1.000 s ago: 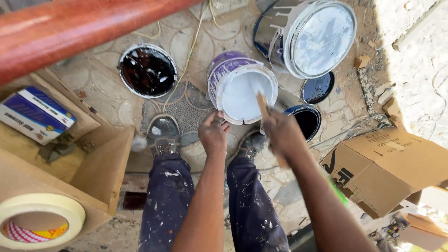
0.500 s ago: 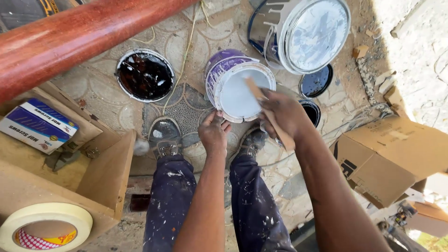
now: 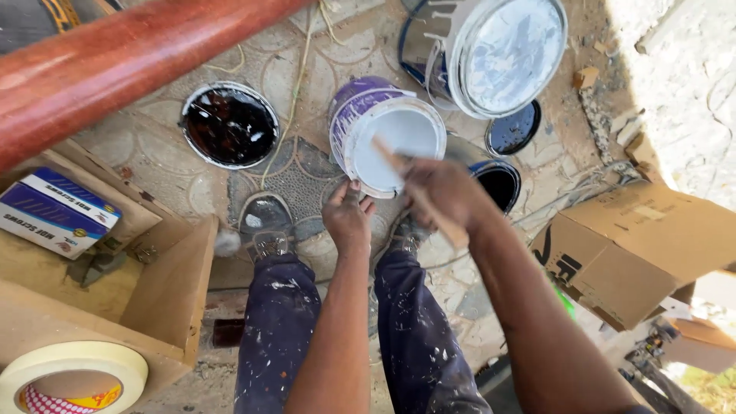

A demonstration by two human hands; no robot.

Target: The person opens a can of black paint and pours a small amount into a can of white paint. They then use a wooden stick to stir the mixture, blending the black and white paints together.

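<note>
A purple-sided bucket (image 3: 354, 115) full of white paint stands on the patterned floor between my feet and a large can. My left hand (image 3: 347, 218) grips its near rim. My right hand (image 3: 445, 192) is closed around a wooden stick (image 3: 387, 156), whose far end dips into the white paint. The stick's lower end pokes out below my fist. My paint-spattered dark trousers and grey shoes show beneath my arms.
A can of dark paint (image 3: 230, 125) sits left of the bucket. A big white-lidded can (image 3: 491, 54) stands behind it, with a dark lid (image 3: 512, 129) and a dark open can (image 3: 498, 184) to the right. A cardboard box (image 3: 644, 245) lies right, an open box (image 3: 153, 299) with a tape roll (image 3: 73, 372) left.
My right hand with the stick has swung left from the bucket's right rim to over the white paint. My left hand has stayed on the rim.
</note>
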